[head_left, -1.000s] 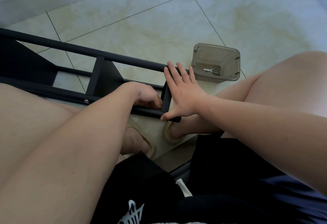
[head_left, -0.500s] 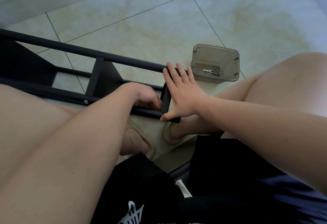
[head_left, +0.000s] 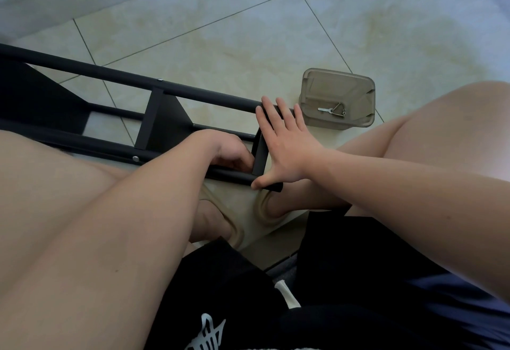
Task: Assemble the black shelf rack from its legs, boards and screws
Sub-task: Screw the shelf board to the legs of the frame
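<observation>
Right hand point(head_left: 287, 145) presses straight, spread fingers flat against the end board point(head_left: 260, 156), left hand point(head_left: 231, 153) curls behind it, grip hidden, floor tiles point(head_left: 248, 32) beyond.

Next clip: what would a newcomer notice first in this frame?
The black shelf rack lies on its side across the tiled floor, with the right hand pressed flat, fingers spread, against its end board. The left hand is curled just inside that board; what it holds is hidden. To the right stands a translucent tub with a few small metal parts.
</observation>
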Motion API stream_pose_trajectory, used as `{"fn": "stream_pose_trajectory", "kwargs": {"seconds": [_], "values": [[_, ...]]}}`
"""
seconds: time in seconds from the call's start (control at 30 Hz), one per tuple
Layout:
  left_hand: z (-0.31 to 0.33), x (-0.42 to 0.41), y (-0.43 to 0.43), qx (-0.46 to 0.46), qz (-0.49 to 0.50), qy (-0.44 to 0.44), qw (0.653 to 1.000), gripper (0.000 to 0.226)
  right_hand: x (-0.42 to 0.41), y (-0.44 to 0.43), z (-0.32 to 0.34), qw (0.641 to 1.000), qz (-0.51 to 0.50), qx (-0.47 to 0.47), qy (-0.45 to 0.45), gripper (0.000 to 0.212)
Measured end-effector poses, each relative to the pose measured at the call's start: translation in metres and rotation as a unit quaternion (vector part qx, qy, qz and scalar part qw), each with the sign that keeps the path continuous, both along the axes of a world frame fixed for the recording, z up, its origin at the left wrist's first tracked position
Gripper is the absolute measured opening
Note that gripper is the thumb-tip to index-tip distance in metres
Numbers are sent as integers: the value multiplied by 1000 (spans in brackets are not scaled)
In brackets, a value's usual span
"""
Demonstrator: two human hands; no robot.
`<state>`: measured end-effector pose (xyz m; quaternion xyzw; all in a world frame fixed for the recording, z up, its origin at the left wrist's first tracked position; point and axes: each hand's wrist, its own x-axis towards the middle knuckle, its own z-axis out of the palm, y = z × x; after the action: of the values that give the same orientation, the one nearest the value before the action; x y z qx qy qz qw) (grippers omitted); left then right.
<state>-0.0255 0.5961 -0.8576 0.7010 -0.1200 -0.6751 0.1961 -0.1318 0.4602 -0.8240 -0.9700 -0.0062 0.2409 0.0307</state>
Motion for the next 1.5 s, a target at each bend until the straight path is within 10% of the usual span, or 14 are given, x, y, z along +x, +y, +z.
{"fn": "stream_pose_trajectory", "kwargs": {"seconds": [1.5], "values": [[1, 1, -1, 18, -27, -12, 999, 30, 0, 0, -1, 1000, -3, 5, -2, 154]]}}
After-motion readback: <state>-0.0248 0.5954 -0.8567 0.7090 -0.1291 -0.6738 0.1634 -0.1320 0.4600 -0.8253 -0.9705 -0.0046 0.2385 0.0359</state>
